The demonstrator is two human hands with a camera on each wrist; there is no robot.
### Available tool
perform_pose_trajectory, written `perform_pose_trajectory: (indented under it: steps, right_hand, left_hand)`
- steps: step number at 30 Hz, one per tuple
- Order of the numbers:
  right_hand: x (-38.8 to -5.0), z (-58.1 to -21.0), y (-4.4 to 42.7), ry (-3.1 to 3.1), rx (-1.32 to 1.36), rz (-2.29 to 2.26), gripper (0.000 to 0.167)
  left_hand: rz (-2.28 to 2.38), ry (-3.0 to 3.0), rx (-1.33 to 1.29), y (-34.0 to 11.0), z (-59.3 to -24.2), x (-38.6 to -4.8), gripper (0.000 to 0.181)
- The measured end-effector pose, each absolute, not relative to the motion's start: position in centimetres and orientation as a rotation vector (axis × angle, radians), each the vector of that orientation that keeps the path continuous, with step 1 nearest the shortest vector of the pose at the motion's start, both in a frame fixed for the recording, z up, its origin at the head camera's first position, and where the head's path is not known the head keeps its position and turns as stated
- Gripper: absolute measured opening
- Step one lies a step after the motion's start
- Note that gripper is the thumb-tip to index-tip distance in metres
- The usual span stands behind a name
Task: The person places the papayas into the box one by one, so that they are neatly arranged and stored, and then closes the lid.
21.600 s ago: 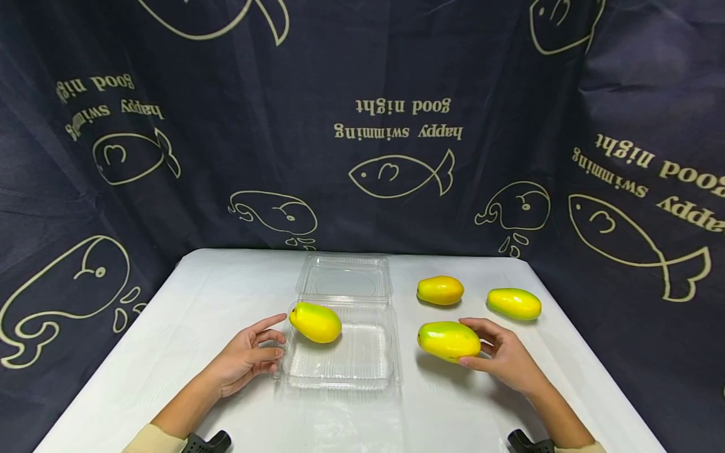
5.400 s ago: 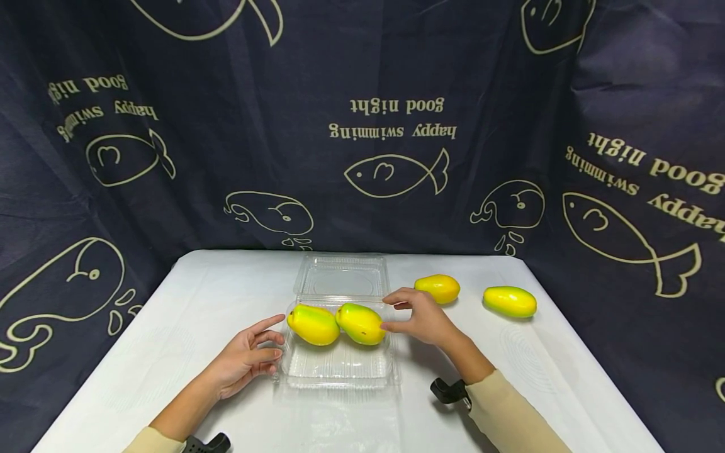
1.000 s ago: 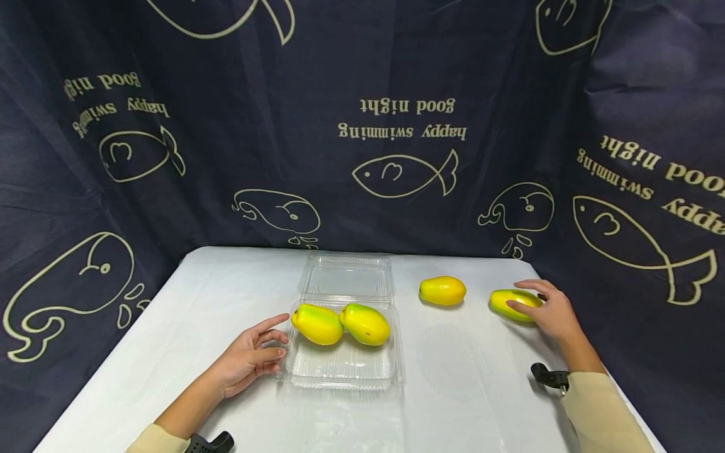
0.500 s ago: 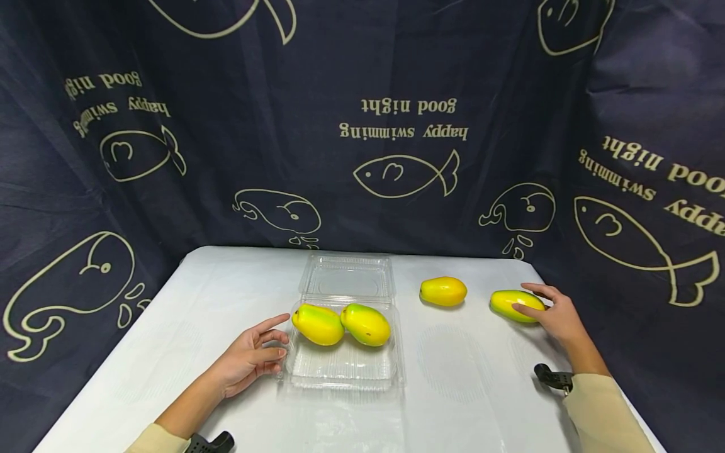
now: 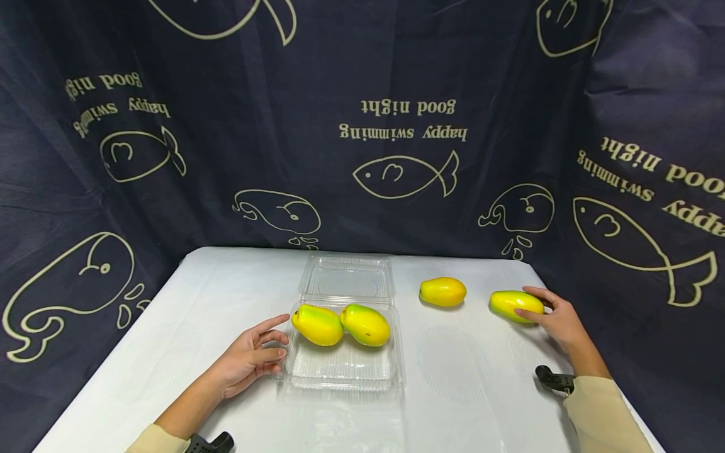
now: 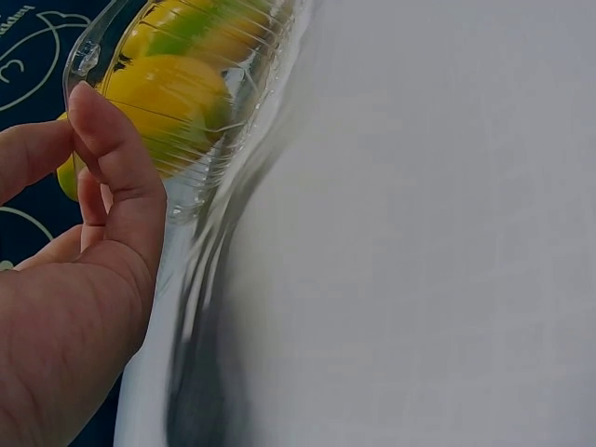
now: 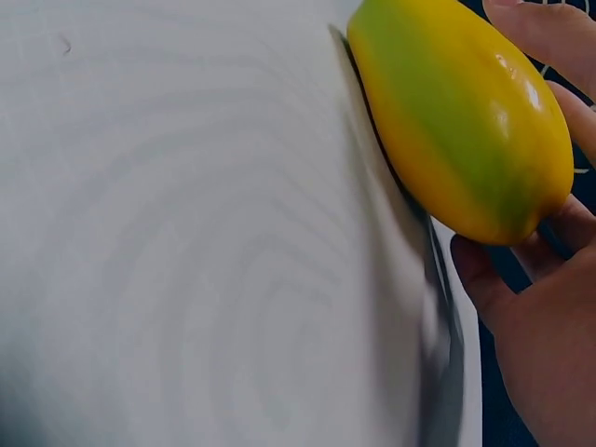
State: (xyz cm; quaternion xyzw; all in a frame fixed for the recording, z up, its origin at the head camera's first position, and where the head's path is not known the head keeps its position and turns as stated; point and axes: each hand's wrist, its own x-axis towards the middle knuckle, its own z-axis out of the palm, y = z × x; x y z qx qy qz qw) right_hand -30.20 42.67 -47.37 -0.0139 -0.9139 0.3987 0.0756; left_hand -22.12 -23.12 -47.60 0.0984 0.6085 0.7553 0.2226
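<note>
My right hand (image 5: 561,319) holds the right end of a yellow-green papaya (image 5: 506,304) on the right side of the table, its fingers and thumb around that end. In the right wrist view this papaya (image 7: 466,121) is seen close up, the hand (image 7: 549,307) around its near end. Two more papayas, a left one (image 5: 317,326) and a right one (image 5: 368,327), lie side by side in the rear half of a clear plastic container (image 5: 340,371). Against the container's left rim my left hand (image 5: 252,357) rests, index finger extended and fingers spread.
Another papaya (image 5: 443,292), more orange, lies on the white-covered table (image 5: 453,390) between container and right hand. The container's hinged lid (image 5: 347,277) lies opened out toward the back. A dark fish-patterned cloth (image 5: 396,220) hangs around the table.
Since the oldest frame, a second papaya has gone into the container. My right hand has left it and moved to the far-right papaya, lately shifting slightly right along it. The left hand stays.
</note>
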Motion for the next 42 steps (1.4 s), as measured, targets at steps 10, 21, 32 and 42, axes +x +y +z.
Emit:
perform_pose_trajectory:
  steps: [10,21,32,42]
  right_hand:
    - [-30.2,-48.0,43.3,-2.711,-0.019,1.283,0.081]
    - [-30.5,-48.5,43.3,-2.725,-0.069,1.297,0.088]
    - [-30.6,-48.7,43.4,-2.739,-0.093,1.335,0.092]
    - [-30.4,-48.9,43.3,-2.72,-0.09,1.391,0.093]
  left_hand:
    - [2.089,1.682,0.271,-23.1,-47.6,-22.1,0.084]
    - [2.089,1.689,0.273,-23.1,-47.6,-22.0,0.084]
    - [2.093,1.679,0.286,-23.2,-47.8,-22.1,0.084]
    - [2.093,1.673,0.291,-23.2,-47.8,-22.2,0.083]
